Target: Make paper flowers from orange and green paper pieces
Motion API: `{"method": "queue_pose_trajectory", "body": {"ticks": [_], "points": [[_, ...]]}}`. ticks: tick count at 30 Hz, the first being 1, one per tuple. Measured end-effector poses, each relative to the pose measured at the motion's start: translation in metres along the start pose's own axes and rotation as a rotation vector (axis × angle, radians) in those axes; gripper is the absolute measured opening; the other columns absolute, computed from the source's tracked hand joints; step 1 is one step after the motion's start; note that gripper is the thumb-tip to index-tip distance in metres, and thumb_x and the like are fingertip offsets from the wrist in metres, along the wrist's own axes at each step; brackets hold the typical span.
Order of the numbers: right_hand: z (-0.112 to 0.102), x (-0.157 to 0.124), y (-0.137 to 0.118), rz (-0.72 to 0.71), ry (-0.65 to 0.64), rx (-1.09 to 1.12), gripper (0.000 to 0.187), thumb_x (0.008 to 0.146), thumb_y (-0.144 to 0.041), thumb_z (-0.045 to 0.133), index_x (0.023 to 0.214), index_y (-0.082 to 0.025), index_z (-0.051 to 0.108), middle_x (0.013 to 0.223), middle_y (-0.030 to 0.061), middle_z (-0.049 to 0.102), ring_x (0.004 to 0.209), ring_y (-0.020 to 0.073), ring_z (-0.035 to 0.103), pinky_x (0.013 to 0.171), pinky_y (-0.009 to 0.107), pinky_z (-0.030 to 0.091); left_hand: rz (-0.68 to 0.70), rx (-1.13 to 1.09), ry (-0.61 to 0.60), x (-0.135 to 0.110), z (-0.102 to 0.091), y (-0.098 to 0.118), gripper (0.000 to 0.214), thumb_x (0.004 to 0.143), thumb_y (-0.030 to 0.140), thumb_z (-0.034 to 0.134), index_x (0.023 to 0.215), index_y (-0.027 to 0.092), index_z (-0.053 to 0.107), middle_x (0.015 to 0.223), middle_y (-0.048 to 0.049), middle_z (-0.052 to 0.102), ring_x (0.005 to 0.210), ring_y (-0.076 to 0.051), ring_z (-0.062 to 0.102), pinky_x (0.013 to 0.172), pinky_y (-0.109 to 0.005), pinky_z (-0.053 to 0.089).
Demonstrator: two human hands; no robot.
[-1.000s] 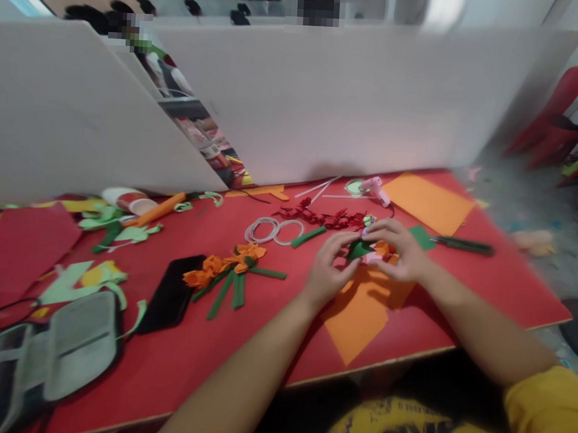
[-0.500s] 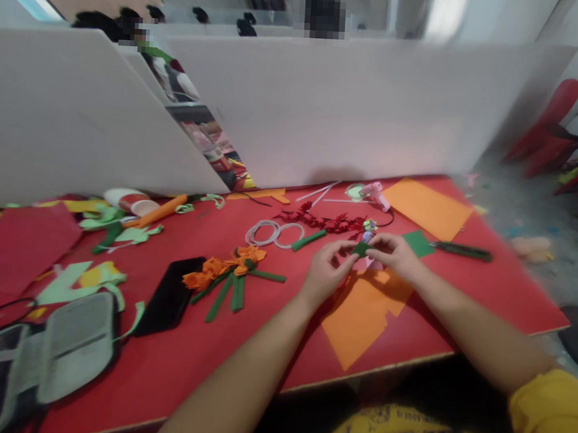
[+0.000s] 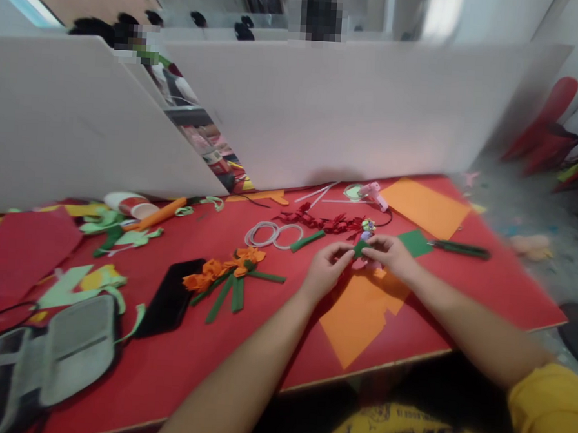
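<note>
My left hand [image 3: 325, 269] and my right hand [image 3: 388, 254] meet over the red table [image 3: 189, 353], and both pinch a small green paper piece [image 3: 360, 248] between their fingertips. Under them lies an orange paper sheet [image 3: 356, 314] with a stepped cut edge. Just beyond my fingers are a small pink object with a green top [image 3: 367, 228] and a row of dark red paper flowers [image 3: 325, 221].
Orange paper flowers with green stems [image 3: 228, 275], a black phone [image 3: 168, 297], clear rings [image 3: 274, 234], a pink glue gun [image 3: 373, 194], a second orange sheet [image 3: 424, 205], a green square [image 3: 416, 242], a dark-handled tool [image 3: 459, 249], a grey pouch [image 3: 59, 353]. White partitions [image 3: 347, 110] stand behind.
My hands have drawn the green piece into a narrow pinch between the fingertips and shifted slightly away from me. The orange scrap that was under my right hand a second ago is out of sight.
</note>
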State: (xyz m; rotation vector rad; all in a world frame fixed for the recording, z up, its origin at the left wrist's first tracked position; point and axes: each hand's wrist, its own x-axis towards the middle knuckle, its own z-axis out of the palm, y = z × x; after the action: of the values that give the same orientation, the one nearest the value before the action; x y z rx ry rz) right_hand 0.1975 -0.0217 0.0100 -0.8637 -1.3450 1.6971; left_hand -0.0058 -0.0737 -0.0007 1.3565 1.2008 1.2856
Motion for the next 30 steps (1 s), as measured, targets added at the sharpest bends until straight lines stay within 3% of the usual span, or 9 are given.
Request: {"method": "queue_pose_trajectory", "body": {"ticks": [9,13,19,23,30], "points": [[-0.005,0.009,0.012,-0.079,0.079,-0.066,0.043,0.068,-0.048,0.1,0.092,-0.02,0.08,0.081,0.0021,0.081,0.071,0.0174,0.075,0.07,0.031,0.062,0.037,0.068,0.008,0.005,-0.004,-0.006,0.029,0.092,0.041,0.078,0.11,0.019,0.081,0.104,-0.008,0.082,0.092,-0.021,0.075,0.08,-0.03,0.059],[-0.01,0.016,0.019,-0.145,0.111,-0.112,0.042,0.066,-0.048,0.099,0.088,-0.02,0.077,0.08,0.0008,0.08,0.073,0.0173,0.074,0.074,0.031,0.06,0.176,0.256,0.011,0.005,-0.009,-0.004,0.031,0.094,0.038,0.076,0.12,0.022,0.079,0.104,-0.0067,0.08,0.083,-0.017,0.072,0.069,-0.026,0.055],[-0.008,0.017,0.024,-0.174,0.109,-0.045,0.046,0.068,-0.048,0.097,0.098,-0.023,0.074,0.088,0.0017,0.079,0.078,0.0203,0.076,0.076,0.035,0.064,0.369,0.42,-0.007,0.002,-0.01,-0.006,0.05,0.094,0.035,0.079,0.142,0.026,0.07,0.118,-0.0071,0.078,0.083,-0.015,0.07,0.07,-0.026,0.056],[-0.002,0.016,0.026,-0.255,0.105,-0.097,0.046,0.077,-0.048,0.09,0.112,-0.023,0.074,0.093,0.0032,0.079,0.082,0.0211,0.076,0.076,0.035,0.066,0.425,0.449,0.074,0.001,-0.009,-0.011,0.037,0.099,0.038,0.075,0.133,0.024,0.075,0.109,-0.0061,0.079,0.079,-0.015,0.069,0.068,-0.026,0.054],[0.002,0.008,0.039,-0.529,0.182,-0.382,0.054,0.085,-0.038,0.08,0.135,-0.022,0.07,0.113,0.009,0.078,0.104,0.0246,0.076,0.091,0.037,0.064,0.475,0.504,0.166,0.0,-0.011,-0.022,0.025,0.099,0.031,0.068,0.12,0.022,0.078,0.109,-0.0068,0.08,0.08,-0.016,0.07,0.072,-0.028,0.055]]}}
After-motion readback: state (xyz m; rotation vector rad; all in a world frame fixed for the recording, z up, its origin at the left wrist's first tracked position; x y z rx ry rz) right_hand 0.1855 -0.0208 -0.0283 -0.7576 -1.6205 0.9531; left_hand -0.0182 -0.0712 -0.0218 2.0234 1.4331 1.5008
